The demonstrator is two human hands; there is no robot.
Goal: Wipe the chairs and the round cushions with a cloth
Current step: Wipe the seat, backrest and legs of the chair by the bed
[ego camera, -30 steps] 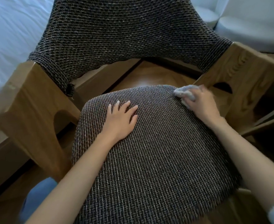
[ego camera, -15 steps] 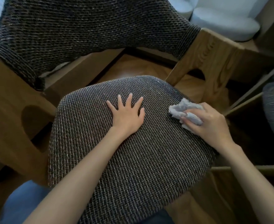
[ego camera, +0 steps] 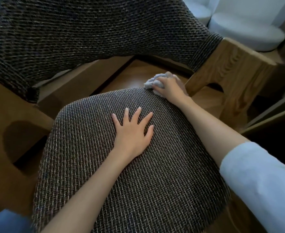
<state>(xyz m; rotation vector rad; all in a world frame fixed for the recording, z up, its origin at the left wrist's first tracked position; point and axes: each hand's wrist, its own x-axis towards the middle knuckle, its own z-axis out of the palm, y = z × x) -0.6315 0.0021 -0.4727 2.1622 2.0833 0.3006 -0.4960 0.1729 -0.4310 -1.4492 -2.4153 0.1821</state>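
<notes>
At seat's [ego camera: 121, 174] far right edge, right hand [ego camera: 169, 89] is gripping cloth [ego camera: 152, 81]; left hand [ego camera: 133, 132] is pressing flat. Cloth risks slipping off, missing fabric.

Woven seat cushion [ego camera: 155, 182] on wooden chair frame [ego camera: 235, 73]; left hand [ego camera: 133, 133] flat mid-seat, cloth [ego camera: 152, 81] at far-right edge.

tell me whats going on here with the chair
A person is wiping a chair with a woven seat and back. The right hand grips a bunched pale cloth at the far right edge of the seat cushion. The left hand lies flat on the middle of the seat, fingers spread, as if steadying it. Pale round cushions sit beyond the chair, with no hand on them.
</notes>
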